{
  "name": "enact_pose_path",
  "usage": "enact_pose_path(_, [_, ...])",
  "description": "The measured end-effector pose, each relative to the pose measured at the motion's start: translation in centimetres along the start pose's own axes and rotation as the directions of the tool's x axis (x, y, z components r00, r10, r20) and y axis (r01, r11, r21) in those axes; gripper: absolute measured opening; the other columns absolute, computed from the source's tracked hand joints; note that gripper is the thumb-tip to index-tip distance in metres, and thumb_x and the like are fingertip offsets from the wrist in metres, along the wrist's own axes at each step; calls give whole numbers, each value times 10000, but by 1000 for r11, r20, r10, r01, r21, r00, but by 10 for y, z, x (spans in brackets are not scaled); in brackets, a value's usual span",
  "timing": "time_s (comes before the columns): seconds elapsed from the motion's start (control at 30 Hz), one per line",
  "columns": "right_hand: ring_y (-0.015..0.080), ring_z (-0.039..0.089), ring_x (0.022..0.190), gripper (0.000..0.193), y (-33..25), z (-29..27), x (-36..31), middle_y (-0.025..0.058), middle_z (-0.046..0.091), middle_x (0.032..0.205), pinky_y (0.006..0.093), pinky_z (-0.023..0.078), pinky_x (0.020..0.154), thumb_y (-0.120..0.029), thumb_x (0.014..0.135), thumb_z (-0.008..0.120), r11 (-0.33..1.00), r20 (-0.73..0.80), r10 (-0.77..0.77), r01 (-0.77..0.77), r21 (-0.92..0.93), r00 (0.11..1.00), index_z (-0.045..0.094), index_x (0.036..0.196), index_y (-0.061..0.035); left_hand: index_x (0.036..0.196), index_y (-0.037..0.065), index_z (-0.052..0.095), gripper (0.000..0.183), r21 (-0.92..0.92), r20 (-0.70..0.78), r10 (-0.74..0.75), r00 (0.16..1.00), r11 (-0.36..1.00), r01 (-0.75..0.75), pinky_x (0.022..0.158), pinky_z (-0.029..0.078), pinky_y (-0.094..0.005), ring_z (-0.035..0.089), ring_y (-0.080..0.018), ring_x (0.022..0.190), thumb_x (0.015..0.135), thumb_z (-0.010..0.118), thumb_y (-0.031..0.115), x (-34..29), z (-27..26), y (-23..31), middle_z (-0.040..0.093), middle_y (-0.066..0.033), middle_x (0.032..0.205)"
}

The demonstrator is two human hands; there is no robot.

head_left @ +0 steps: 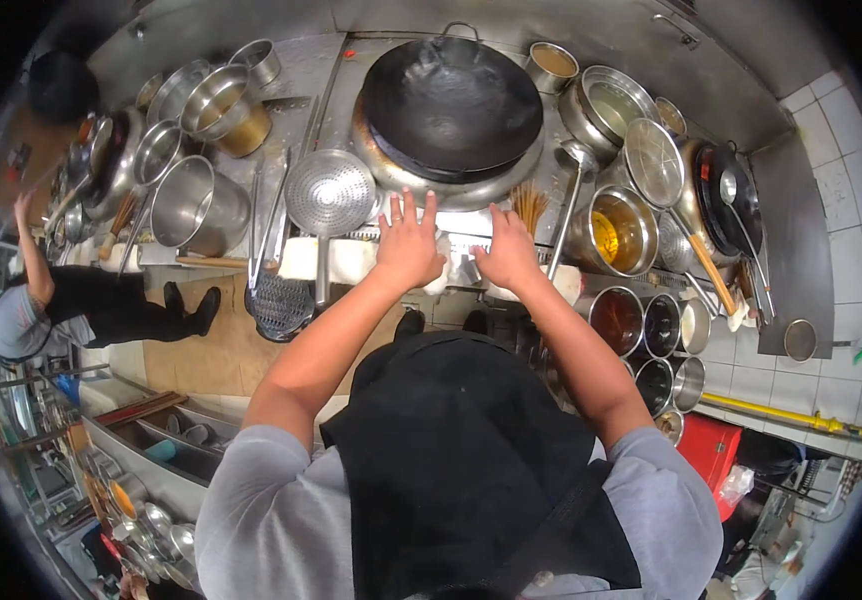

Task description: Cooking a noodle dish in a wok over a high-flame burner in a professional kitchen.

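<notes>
Head view, left hand [409,243]: fingers spread flat and open, holding nothing; it lies palm down at the front rim of the steel cooking surface [311,70], its fingertips reaching toward the wok's ring.
Head view, right hand [506,252]: likewise open and empty, fingers loosely spread, just beside the left hand and apart from it; whether the palm presses on the rim cannot be told.
Wok [451,100]: large, black and empty, seated in a round burner ring directly beyond both hands, near the fingertips but not touched.
Perforated skimmer [330,192]: round steel strainer with a long handle, lying left of the left hand, its handle pointing toward the person.
Ladle [573,180]: long-handled, slanting down just right of the right hand.
Bundle of sticks [529,205]: pale, upright, between the right hand and the ladle.
Pot of yellow liquid [613,232]: steel, right of the ladle.
Condiment tins [641,325]: small round steel containers in rows at lower right.
Empty steel pots [196,205]: grouped on the left part of the surface.
Second person [71,300]: at far left, dark trousers, one arm raised.
</notes>
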State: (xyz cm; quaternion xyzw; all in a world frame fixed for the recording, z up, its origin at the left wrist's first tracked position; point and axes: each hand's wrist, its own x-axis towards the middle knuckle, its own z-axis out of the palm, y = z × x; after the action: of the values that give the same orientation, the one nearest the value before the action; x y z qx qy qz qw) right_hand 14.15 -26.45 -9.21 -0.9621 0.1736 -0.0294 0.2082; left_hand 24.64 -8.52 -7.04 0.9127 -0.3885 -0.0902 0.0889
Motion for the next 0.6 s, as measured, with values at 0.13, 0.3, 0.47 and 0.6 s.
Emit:
enact_pose_path(0.13, [432, 543, 1182, 592, 96, 30, 5, 276, 539, 1264, 527, 431, 1040, -202, 800, 748, 976, -128, 169, -148, 161, 977, 536, 1305, 21, 1542, 15, 344, 873, 29, -137, 7, 991, 1000, -3, 1139, 369, -549, 387, -458, 1426, 832, 752, 318, 18, 9, 29, 414, -331, 1500])
enact_pose_path(0.3, [457, 495, 1206, 706, 133, 37, -9, 271, 503, 1316, 480, 428, 1043, -177, 761, 768, 792, -64, 610, -611, 5, 790, 482, 1377, 18, 1148, 0, 685, 359, -275, -315, -12, 949, 958, -79, 893, 524, -464, 661, -386, 1013, 824, 699, 154, 36, 20, 35, 709, -203, 1060])
enact_pose_path(0.47, [447, 486, 1232, 923, 166, 78, -23, 295, 460, 1367, 459, 414, 1065, -119, 783, 721, 792, -31, 611, -610, 11, 791, 249, 1562, 27, 1135, 8, 684, 352, -122, -430, 48, 902, 986, -111, 956, 485, -474, 615, -364, 1117, 806, 705, 131, 65, 26, 25, 662, -169, 1187])
enact_pose_path(0.6, [471, 525, 1195, 826, 180, 82, -6, 322, 470, 1354, 455, 428, 1063, -43, 821, 637, 760, -143, 597, -500, 414, 789, 261, 1550, 59, 1117, -2, 690, 326, 68, -581, 167, 797, 985, -157, 941, 508, -471, 634, -384, 1069, 817, 686, 126, 88, 23, 27, 677, -185, 1145])
